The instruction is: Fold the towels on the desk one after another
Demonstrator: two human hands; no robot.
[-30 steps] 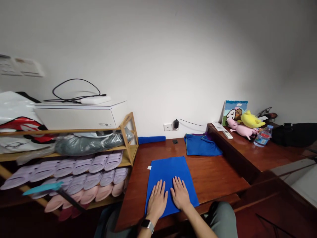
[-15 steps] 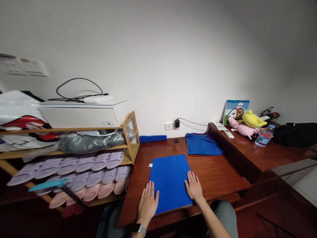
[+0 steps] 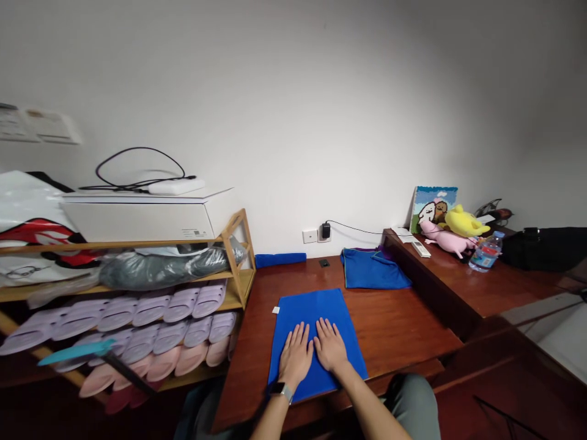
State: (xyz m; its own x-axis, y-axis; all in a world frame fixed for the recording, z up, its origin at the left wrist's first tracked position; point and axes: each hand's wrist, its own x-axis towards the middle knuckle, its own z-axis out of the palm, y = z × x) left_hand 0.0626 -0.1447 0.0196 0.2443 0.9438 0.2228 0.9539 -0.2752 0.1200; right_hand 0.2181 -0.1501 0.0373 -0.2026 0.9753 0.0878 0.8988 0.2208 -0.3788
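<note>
A blue cloth (image 3: 307,305) with a small white tag at its left edge lies spread flat on the wooden desk (image 3: 394,330). My left hand (image 3: 296,357), with a watch (image 3: 281,390) on its wrist, rests palm down on the cloth, fingers stretched out. Close beside it, my right hand (image 3: 331,347) also lies flat on the cloth, fingers extended. Neither hand grips anything. Behind, near the wall, are a crumpled blue cloth (image 3: 373,269) and a long, narrow blue folded cloth (image 3: 280,260).
Left of the desk stands a wooden rack (image 3: 243,281) with lilac slippers (image 3: 208,299) and a white box (image 3: 142,220). On the raised right side are plush toys (image 3: 465,223) and a water bottle (image 3: 486,252). A charger (image 3: 326,230) is plugged into the wall.
Both hands have moved inward from the side edges of the cloth to its middle, where they now lie close together. The view has shifted slightly.
</note>
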